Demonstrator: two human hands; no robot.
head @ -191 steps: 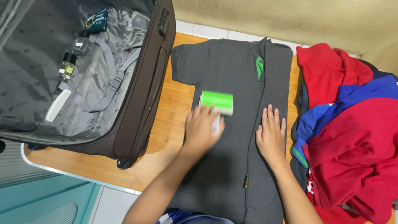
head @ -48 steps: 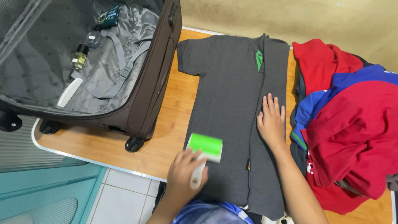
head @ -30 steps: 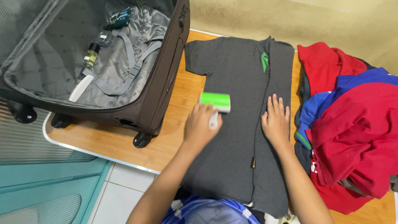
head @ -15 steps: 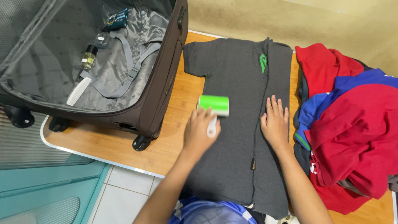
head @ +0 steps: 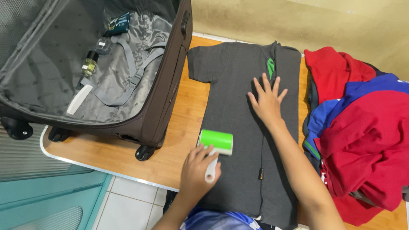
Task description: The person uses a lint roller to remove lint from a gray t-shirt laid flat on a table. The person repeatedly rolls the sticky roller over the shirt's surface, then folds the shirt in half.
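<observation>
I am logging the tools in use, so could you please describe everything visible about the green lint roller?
The lint roller has a bright green cylindrical head, white at its ends, on a short white handle that looks like plastic. It lies with its head flat on the folded dark grey shirt, near the shirt's left edge and low on it. The left hand wraps the handle from below, hiding most of it. The right hand rests on the shirt farther up, apart from the roller.

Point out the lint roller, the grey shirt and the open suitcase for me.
lint roller [head: 216, 141], head view, on its green roll.
grey shirt [head: 232, 102], head view, on the flat chest panel.
open suitcase [head: 164, 91], head view, on its brown side wall.
</observation>
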